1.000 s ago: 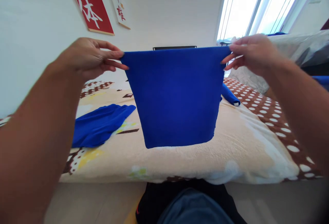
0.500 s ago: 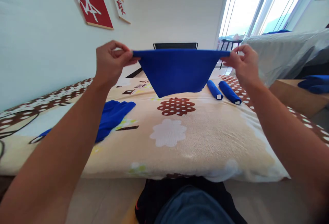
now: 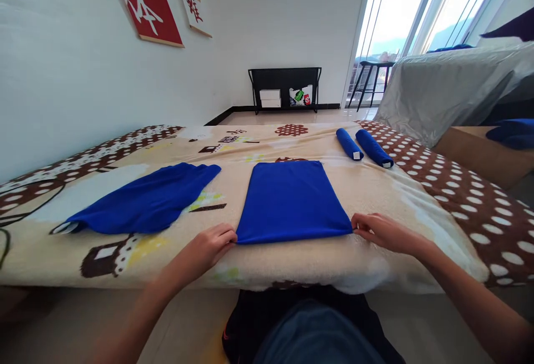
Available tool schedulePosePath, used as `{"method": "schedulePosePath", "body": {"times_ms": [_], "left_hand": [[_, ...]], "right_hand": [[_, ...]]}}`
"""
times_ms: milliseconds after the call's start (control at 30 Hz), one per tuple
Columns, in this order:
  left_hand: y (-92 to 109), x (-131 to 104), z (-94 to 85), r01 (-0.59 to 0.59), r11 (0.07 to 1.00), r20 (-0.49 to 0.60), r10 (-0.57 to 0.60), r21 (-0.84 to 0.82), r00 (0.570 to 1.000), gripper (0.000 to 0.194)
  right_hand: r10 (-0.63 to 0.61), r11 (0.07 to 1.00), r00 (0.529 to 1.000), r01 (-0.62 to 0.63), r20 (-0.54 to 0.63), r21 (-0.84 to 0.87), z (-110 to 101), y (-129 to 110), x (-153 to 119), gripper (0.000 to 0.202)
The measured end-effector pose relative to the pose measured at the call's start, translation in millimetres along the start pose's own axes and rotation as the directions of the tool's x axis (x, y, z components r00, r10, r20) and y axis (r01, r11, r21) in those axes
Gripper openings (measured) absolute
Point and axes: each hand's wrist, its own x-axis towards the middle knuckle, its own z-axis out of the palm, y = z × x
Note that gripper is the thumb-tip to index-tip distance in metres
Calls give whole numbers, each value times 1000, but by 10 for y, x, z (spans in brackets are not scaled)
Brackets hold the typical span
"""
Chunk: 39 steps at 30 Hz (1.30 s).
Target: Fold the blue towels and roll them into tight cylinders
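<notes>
A blue cloth (image 3: 292, 202) lies spread flat on the patterned blanket (image 3: 267, 264), its near edge drawn straight. At its near left corner, my left hand (image 3: 214, 246) pinches the edge. My right hand (image 3: 377, 229) grips the near right corner between thumb and fingers. To the left, a second blue cloth (image 3: 146, 200) lies loose and rumpled, with a pale tag at its left tip. Farther back on the right, two rolled blue cloths (image 3: 349, 144) rest side by side, each with a white tag at its near end.
A black rack (image 3: 286, 80) holding a white box stands against the far wall. Right of the bed are a cardboard box (image 3: 471, 149) with blue cloth on it and a plastic-covered piece of furniture (image 3: 450, 74). Black cables (image 3: 33, 214) lie at the left edge.
Both hands have come down from chest height toward me, bringing the blue cloth from hanging in the air to flat on the blanket. Each hand still holds its corner.
</notes>
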Motion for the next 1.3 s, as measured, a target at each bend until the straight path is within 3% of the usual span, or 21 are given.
{"method": "schedulePosePath", "body": {"times_ms": [267,467,633,767,833,900,1000,1067,1200,1300], "left_hand": [[141,-145,34,3,999,68,-6,43,998,16],[215,-115,40,16,999,115,-21,45,993,13],[256,-103,-34,30,998,141,-38,56,989,13],[248,-150,-62,19,999,145,-26,49,989,11],[255,-122,-58,5,999,119,-8,33,993,18],[298,-7,-33,4,1000,20,-4,-6,1000,27],[464,360,99,51,993,-212,-72,-105,975,23],[630,680,276,111,986,-299,-145,-127,943,26],[944,1138,721,156,988,-232,-151,3,961,53],[1043,1119,921,140,986,-185,-123,85,975,53]], "right_hand": [[27,997,999,-23,42,-78,77,-85,-213,20],[41,997,997,-37,62,-68,113,-161,-237,20],[27,999,1000,-27,10,-29,132,-134,-284,22],[18,1000,998,-20,61,22,82,-137,-341,25],[26,999,997,-28,68,37,33,-178,-321,30],[24,999,999,-23,-29,32,8,-264,-225,35],[12,1000,945,-18,-328,-15,111,-489,96,35],[-10,997,895,-28,-446,-78,291,-684,388,33],[-48,980,894,-44,-446,-192,741,-1003,834,49],[-45,978,907,-46,-418,-205,952,-1040,853,52]]}}
